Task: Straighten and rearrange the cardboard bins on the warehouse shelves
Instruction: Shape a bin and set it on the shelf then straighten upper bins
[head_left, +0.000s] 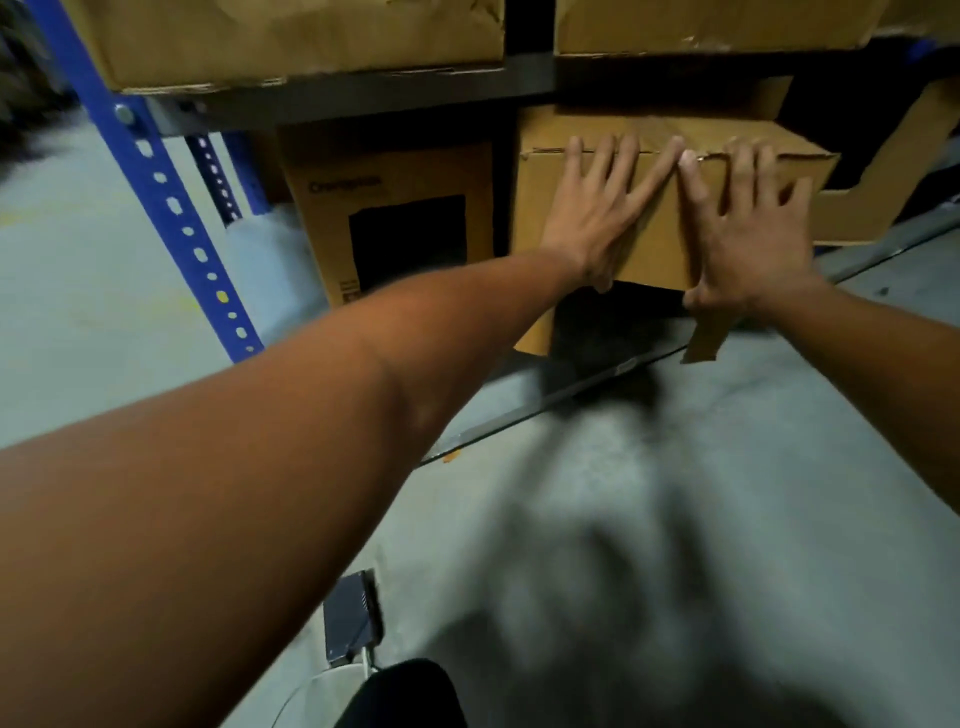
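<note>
While we lean toward the bottom level of the rack, both of our hands lie flat against the front face of a cardboard bin (660, 260) that sits on the lowest shelf. Our left hand (597, 218) has its fingers straight and spread, the tips reaching up to the bin's top front edge, and its grip is open, pressing rather than holding. Our right hand (748, 234) rests just beside it in the same way, fingers spread and straight, grip open, its forefinger tip touching the left hand's forefinger near the top edge. Below our palms the bin's front has a dark cut-out opening, and a loose strip of cardboard hangs down under the right hand.

To the left of this bin, apart from it by a dark gap, stands a second bin (395, 208) with blurred lettering and a black square opening in its front. To the right, a cut-away cardboard bin (878, 208) lies behind and beside the one we press. Above, two large cardboard boxes (291, 41) rest on the grey shelf (363, 93). A blue perforated upright (176, 208) stands at the left, on the grey concrete floor (675, 493).
</note>
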